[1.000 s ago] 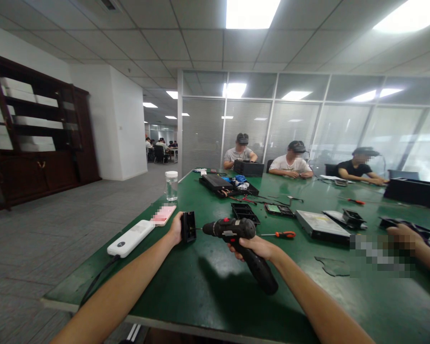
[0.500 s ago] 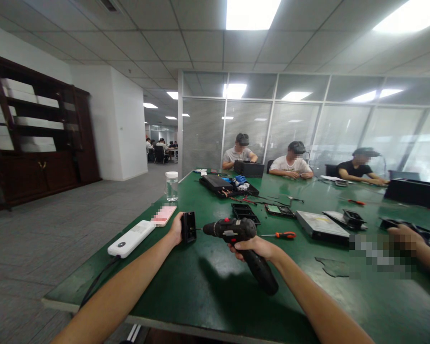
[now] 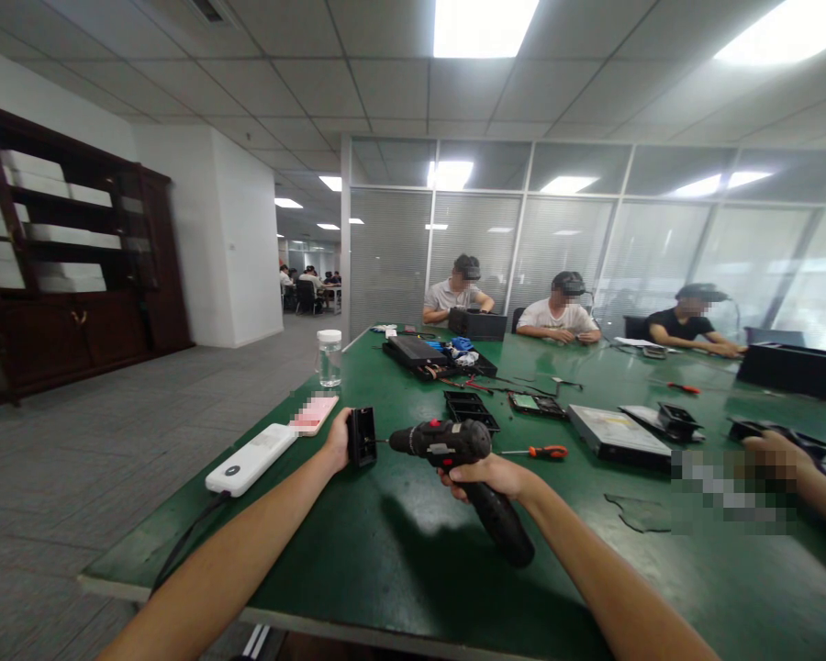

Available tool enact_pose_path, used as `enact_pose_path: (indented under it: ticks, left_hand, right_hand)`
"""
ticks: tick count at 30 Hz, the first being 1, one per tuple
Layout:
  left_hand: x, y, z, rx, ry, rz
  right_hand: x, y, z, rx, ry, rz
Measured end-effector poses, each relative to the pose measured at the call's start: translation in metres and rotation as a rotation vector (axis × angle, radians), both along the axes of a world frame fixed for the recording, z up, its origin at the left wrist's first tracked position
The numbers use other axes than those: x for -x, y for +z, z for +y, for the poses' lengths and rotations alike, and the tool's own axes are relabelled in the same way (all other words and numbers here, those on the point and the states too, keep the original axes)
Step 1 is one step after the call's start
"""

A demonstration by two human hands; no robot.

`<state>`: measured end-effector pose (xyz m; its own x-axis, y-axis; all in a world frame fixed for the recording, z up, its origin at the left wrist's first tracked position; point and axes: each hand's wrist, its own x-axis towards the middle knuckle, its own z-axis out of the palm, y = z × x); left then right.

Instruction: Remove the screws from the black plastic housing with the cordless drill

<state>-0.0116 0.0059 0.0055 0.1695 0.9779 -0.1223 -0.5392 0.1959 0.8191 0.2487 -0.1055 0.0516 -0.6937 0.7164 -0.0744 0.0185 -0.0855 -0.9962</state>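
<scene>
My right hand (image 3: 485,479) is wrapped round the grip of a black cordless drill (image 3: 447,442), its bit pointing left. The bit's tip reaches into or against the open side of a small black plastic frame (image 3: 363,437); I cannot tell if it meets a screw. My left hand (image 3: 340,442) grips that frame by its left side and holds it on edge over the table, fingers mostly hidden behind it. Just right of the drill lies a screwdriver (image 3: 547,452) with an orange and black handle. Behind the drill is a black slotted tray (image 3: 469,409).
A white power bank (image 3: 253,459) with a cable, a pink phone (image 3: 317,415) and a clear jar (image 3: 329,360) line the green table's left edge. A flat metal drive (image 3: 618,439) lies at right. Another person's hand (image 3: 781,459) works there; several people sit opposite.
Almost nothing differs. Both hands, the drill and the black frame keep their places, with only a very slight shift of the view.
</scene>
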Motion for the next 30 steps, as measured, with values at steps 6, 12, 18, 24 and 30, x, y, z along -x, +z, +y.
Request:
enact_pose_path:
  ticks: [6,12,18,24,30]
  left_hand:
    - [0.0006,-0.0027,0.0021,-0.02,0.001,-0.001]
    - [0.0007,-0.0021,0.0023,-0.039,0.005,-0.008]
    - [0.0011,-0.0034,0.0045,-0.032,0.0,-0.007]
    - [0.0,-0.0007,0.0016,-0.008,0.009,-0.012]
    - [0.0,0.0003,0.0007,0.002,0.006,-0.011]
  right_hand:
    - [-0.0005,-0.0004,0.0003,-0.002,-0.009,-0.006]
    - [0.0,0.0011,-0.0018,-0.009,0.001,-0.015]
    - [-0.0012,-0.0002,0.0001,-0.01,-0.029,-0.055]
    - [-0.0006,0.0013,-0.0008,-0.009,-0.006,-0.045]
    - [-0.0021,-0.0014,0.0006,-0.007,-0.009,-0.047]
